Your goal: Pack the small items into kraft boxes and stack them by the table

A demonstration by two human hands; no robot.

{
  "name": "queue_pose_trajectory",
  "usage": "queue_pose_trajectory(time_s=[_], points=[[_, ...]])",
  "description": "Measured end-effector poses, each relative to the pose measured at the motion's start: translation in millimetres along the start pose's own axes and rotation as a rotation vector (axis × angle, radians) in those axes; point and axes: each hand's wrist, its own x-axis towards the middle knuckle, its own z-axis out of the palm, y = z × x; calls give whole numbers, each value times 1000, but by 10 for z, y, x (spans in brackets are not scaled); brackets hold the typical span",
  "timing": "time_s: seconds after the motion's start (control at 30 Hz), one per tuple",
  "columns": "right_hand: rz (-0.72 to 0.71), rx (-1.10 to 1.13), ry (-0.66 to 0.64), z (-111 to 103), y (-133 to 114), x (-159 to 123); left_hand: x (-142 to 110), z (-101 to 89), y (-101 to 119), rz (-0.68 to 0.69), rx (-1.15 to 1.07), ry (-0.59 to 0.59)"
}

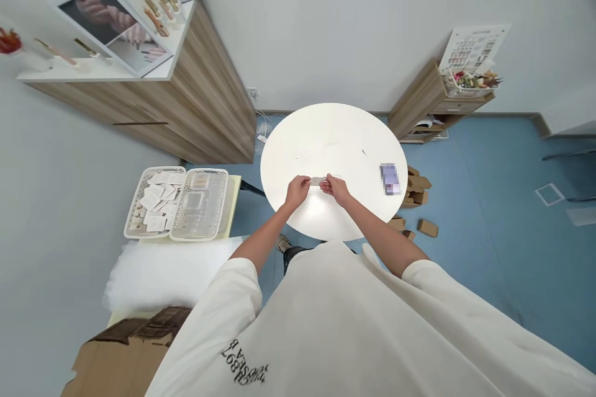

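Observation:
My left hand (297, 191) and my right hand (337, 189) hold a small pale, flat, oblong piece (317, 181) between them. The piece looks translucent, but its kind is too small to make out. Fingers of the left hand pinch its left end, while those of the right close on its right end. Both hands are over the near half of a round white table (321, 130). Just beyond the right hand another faint pale edge shows, partly hidden. A thin dark object (364, 152) lies farther back on the tabletop.
A blurred purple item (390, 178) lies at the table's right. Cardboard boxes (428, 227) are on the floor beside it. To the left, a white plastic basket (133, 211) holds many white cards, next to a second basket (221, 205) with clear boxes. A wooden cabinet (209, 87) stands behind.

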Motion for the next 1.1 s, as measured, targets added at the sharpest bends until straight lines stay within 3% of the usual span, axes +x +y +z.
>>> queue_pose_trajectory(time_s=[0.13, 0.3, 0.63, 0.83, 1.1], points=[[2, -40, -3, -433, 63, -24, -68, 396, 125, -95, -37, -30], [-1, -113, 39, -745, 233, -28, -123, 761, 142, -194, -66, -58], [-4, -376, 122, -1113, 637, 117, -174, 1077, -26, -285, -60, -167], [-8, -530, 227, -1201, 797, 293, -246, 1223, -271, -432, -30, -235], [-18, -655, 254, -1058, 912, 379, -275, 1355, -402, -465, -53, -284]])
